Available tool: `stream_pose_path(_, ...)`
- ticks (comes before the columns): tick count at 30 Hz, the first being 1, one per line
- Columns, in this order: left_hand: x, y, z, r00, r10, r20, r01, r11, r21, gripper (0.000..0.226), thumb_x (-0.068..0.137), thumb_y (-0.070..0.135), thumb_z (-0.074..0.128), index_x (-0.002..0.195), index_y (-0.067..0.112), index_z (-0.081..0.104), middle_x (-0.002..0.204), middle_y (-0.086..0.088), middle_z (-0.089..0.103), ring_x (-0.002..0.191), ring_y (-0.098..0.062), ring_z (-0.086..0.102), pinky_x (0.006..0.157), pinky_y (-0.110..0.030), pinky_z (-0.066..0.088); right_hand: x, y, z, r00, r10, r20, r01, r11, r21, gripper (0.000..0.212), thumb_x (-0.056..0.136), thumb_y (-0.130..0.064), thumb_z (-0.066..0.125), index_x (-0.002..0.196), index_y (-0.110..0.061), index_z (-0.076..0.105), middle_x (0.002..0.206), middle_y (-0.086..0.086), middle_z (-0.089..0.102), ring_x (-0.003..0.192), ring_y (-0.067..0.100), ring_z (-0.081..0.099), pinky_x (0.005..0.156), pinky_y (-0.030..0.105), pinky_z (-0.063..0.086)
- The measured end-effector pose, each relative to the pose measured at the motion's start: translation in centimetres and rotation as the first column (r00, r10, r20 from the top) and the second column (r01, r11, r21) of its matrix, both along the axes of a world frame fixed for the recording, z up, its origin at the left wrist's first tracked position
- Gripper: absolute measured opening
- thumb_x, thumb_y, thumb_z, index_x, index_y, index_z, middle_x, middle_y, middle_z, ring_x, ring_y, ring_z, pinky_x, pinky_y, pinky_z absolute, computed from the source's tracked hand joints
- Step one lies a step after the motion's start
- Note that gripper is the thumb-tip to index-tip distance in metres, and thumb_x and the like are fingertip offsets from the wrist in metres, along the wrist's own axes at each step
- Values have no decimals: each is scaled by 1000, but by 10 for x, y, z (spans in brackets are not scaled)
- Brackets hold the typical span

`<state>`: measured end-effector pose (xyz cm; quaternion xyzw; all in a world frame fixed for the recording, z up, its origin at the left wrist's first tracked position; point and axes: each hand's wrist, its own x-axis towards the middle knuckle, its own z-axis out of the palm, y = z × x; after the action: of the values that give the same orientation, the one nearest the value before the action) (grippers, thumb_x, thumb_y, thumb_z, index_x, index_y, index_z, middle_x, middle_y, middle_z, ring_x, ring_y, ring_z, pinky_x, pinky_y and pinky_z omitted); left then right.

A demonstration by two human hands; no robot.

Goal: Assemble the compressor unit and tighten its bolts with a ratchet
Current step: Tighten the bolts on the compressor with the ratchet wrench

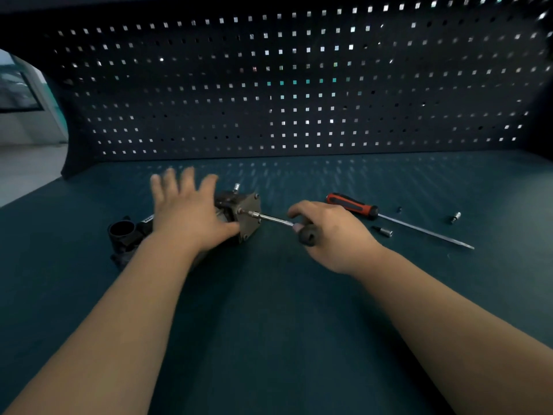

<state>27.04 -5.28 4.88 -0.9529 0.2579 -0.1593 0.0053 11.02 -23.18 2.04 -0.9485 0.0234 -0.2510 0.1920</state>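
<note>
Your left hand, fingers spread flat, pins the compressor unit (stiff metal, probably heavy, best held by its body) left of the middle of the bench, while your right hand curls round the ratchet.

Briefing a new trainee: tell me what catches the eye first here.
Mid-bench, the left hand rests flat on the compressor unit while the right hand grips a ratchet set against its end plate. Right of them lie a red-and-black screwdriver and small sockets.
</note>
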Motion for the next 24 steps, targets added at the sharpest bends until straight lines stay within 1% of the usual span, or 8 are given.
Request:
stream_pose_path(2, 3, 4, -3, 976, 126, -180, -117, 991, 63, 111, 62, 83, 57, 150, 30, 16, 157, -14, 17, 141, -43, 16, 114, -57, 6, 5, -4, 3, 1000, -19, -25, 20, 999, 38, 16, 88, -13, 55, 98, -21, 65, 78, -7, 64, 67, 13, 56, 62, 33, 47)
stream_pose_path(3, 3, 1, -3, 962, 132, -237, -118, 990, 74, 110, 62, 82, 59, 149, 30, 17, 154, -12, 23, 138, -42, 25, 112, -56, 18, 9, -2, 4, 998, -41, -42, 47, 983, 176, 15, 90, -15, 53, 93, -21, 67, 71, -8, 64, 58, 9, 54, 56, 29, 45)
stream_pose_path(6, 1, -5, -4, 951, 107, -290, -83, 992, 94, 103, 66, 70, 68, 148, 30, 18, 147, -10, 26, 131, -37, 29, 95, -49, 39, 14, 5, 8, 992, -52, -113, 117, 695, 710, 25, 95, -22, 49, 81, -22, 70, 58, -3, 64, 37, 8, 42, 41, 21, 34)
stream_pose_path(13, -4, -8, -3, 954, 142, -263, -107, 984, 143, 95, 76, 59, 69, 148, 23, 18, 147, -12, 25, 132, -38, 27, 98, -47, 38, 15, 6, 13, 959, 89, -269, 217, 379, 900, 26, 98, -31, 48, 94, -11, 63, 48, -6, 45, 37, 8, 24, 37, 18, 20)
stream_pose_path(18, -7, -9, -1, 951, 151, -271, -112, 982, 155, 101, 72, 58, 74, 148, 23, 17, 146, -11, 25, 132, -38, 28, 97, -47, 40, 12, 6, 13, 951, 163, -262, 189, 363, 912, 19, 95, -34, 53, 91, -16, 58, 52, -4, 44, 38, 9, 25, 37, 19, 21)
stream_pose_path(20, -9, -10, -2, 957, 154, -247, -115, 980, 163, 102, 71, 57, 75, 148, 23, 17, 145, -11, 25, 131, -38, 28, 98, -47, 40, 7, 4, 10, 963, 100, -249, 134, 624, 770, 17, 93, -33, 56, 85, -19, 62, 62, -2, 54, 43, 12, 41, 40, 24, 35)
stream_pose_path(22, -9, -10, -3, 958, 154, -240, -116, 979, 167, 103, 71, 56, 75, 148, 22, 16, 145, -11, 25, 131, -38, 28, 98, -46, 39, 2, 0, 7, 976, -44, -213, 83, 980, 178, 15, 92, -32, 52, 97, -25, 64, 81, -4, 66, 68, 15, 61, 61, 29, 50)
stream_pose_path(24, -9, -9, -1, 954, 154, -258, -116, 981, 157, 103, 71, 56, 76, 148, 23, 17, 145, -11, 25, 131, -38, 28, 95, -46, 41, -1, 2, 4, 983, -100, -154, 37, 929, -368, 26, 94, -32, 44, 116, -25, 55, 93, -1, 65, 80, 27, 62, 65, 36, 50)
